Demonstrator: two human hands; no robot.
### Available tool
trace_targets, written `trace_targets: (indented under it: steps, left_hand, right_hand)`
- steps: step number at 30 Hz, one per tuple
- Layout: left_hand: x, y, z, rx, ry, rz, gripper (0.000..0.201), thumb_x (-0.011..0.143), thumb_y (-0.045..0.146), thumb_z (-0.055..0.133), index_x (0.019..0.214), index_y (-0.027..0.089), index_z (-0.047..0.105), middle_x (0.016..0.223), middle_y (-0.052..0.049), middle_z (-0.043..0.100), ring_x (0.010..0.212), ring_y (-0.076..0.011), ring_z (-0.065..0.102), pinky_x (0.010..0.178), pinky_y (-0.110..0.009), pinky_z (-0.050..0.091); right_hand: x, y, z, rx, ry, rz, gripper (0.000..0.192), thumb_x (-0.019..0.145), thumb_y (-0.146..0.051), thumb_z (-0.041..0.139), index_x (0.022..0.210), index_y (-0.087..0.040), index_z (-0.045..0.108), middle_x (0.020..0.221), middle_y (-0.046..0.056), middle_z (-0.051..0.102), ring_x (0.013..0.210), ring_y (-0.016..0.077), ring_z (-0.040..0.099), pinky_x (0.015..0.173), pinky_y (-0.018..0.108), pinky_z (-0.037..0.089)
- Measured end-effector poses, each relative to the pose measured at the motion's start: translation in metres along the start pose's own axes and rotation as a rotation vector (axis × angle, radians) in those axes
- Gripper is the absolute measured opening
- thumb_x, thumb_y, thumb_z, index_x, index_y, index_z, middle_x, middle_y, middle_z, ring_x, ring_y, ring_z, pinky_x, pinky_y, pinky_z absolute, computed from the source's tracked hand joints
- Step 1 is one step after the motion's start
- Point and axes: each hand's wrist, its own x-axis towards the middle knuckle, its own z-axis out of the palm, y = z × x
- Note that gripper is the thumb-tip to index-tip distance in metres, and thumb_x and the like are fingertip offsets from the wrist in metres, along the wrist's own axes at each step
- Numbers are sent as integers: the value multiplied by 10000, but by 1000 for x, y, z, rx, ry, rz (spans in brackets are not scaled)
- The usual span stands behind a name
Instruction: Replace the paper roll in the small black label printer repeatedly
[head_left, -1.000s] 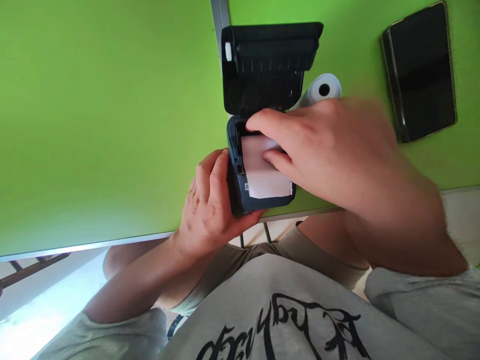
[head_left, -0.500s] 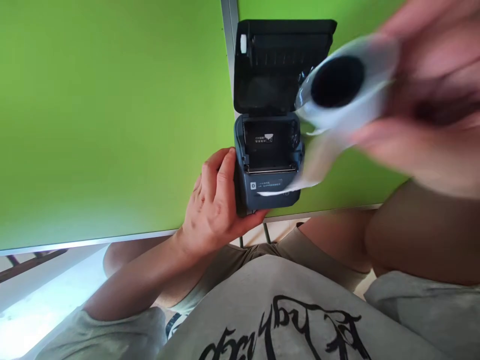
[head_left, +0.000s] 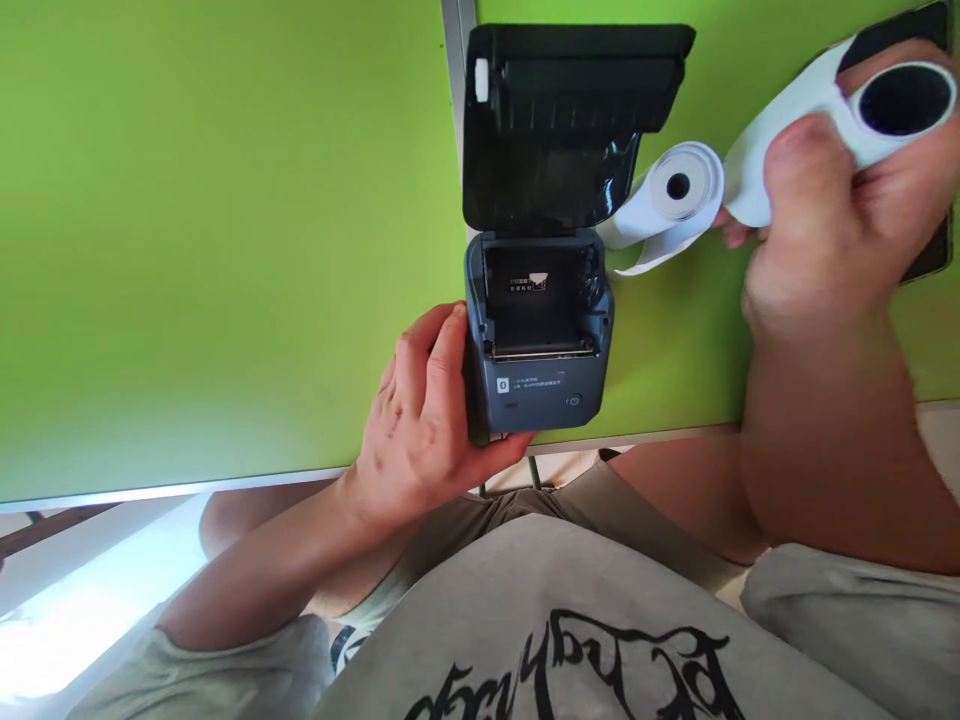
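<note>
— So, what've you got on the left hand [head_left: 420, 420]?

— I see it w/ fingers wrapped on the left side of the small grey printer [head_left: 536, 375], centre frame at the near bench [head_left: 225, 230] edge. Lid [head_left: 570, 120] open, upright; paper bay is bare.

— And the right hand [head_left: 832, 220]?

— Upper right of frame, fingers clenched round a paper roll [head_left: 885, 110], its strip hanging loose. I see a 2nd roll [head_left: 675, 190] lying on the bench just right of the lid, close to those fingers.
</note>
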Motion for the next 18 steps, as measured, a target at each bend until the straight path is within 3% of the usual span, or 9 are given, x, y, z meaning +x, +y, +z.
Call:
trace_targets:
  steps: [4, 9, 11, 14, 18]
  left_hand:
    - [0, 0, 0, 9, 3, 20, 1043, 841, 692, 698, 1570, 75, 278, 1393, -237, 547, 1287, -336, 594, 1024, -412, 562]
    - [-2, -2, 0, 21, -3, 28, 1044, 846, 659, 709, 1581, 70, 258, 1405, -247, 537, 1291, -344, 592, 1013, -418, 566]
    - [-2, -2, -1, 20, -16, 23, 1025, 861, 649, 695, 1587, 77, 251, 1412, -242, 532, 1293, -339, 594, 1019, -413, 566]
    - [-3, -2, -2, 13, -26, 29, 1004, 879, 648, 672, 1596, 93, 241, 1419, -236, 529, 1298, -342, 596, 1033, -421, 564]
    - [-3, -1, -2, 29, -29, 24, 975, 898, 643, 642, 1599, 102, 236, 1418, -232, 533, 1301, -341, 598, 1035, -424, 568]
  right_hand:
    - [3, -2, -4, -173, 49, -127, 464, 920, -633, 585, 769, -205, 493, 703, 4, 455, 675, 101, 435, 801, 338, 432]
    - [7, -4, -7, -204, 24, -168, 308, 930, -447, 613, 955, -140, 604, 834, 77, 534, 730, 119, 467, 706, 307, 407]
    - [7, -5, -7, -228, -14, -141, 318, 918, -390, 619, 1069, -110, 599, 959, 114, 566, 799, 125, 516, 676, 285, 420]
    - [6, -3, -7, -266, -50, -43, 324, 864, -321, 636, 1129, -144, 576, 1054, 92, 572, 846, 121, 550, 666, 267, 422]
    - [7, 7, -9, -366, -90, -11, 381, 796, -219, 586, 1163, -180, 492, 1123, 97, 550, 961, 167, 566, 871, 346, 456]
